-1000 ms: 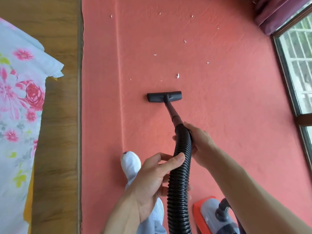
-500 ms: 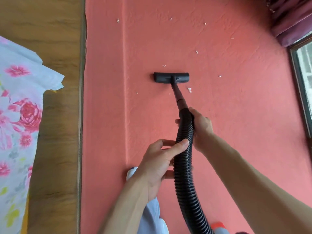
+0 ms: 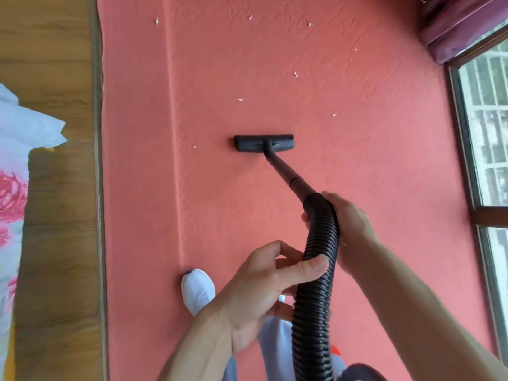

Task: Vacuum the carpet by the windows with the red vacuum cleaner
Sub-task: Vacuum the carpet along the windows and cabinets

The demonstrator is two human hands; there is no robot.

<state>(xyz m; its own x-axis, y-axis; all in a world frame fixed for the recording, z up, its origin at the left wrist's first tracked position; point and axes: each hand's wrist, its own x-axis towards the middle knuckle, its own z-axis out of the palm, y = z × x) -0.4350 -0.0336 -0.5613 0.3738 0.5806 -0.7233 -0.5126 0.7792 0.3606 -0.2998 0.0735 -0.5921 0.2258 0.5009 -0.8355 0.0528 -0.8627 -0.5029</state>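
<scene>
A black floor nozzle (image 3: pixel 263 143) lies flat on the red carpet (image 3: pixel 371 166), joined by a thin black wand (image 3: pixel 286 171) to a ribbed black hose (image 3: pixel 316 298). My right hand (image 3: pixel 347 229) grips the top end of the hose where the wand starts. My left hand (image 3: pixel 264 287) holds the hose lower down, thumb across it. Only a small red corner of the vacuum cleaner body (image 3: pixel 336 350) shows at the bottom edge. Several small white scraps (image 3: pixel 295 74) lie on the carpet beyond and beside the nozzle.
A window (image 3: pixel 483 127) with a dark frame runs along the right, a purple curtain (image 3: pixel 450 26) bunched above it. Wooden floor (image 3: pixel 55 215) borders the carpet on the left, with a floral cloth (image 3: pixel 13 166) over it. My white shoe (image 3: pixel 196 290) stands on the carpet.
The nozzle went forward over the scraps and has now come back toward me, and the scrap beside it is gone. Both hands kept their grip on the hose. The view swung right, showing the window again.
</scene>
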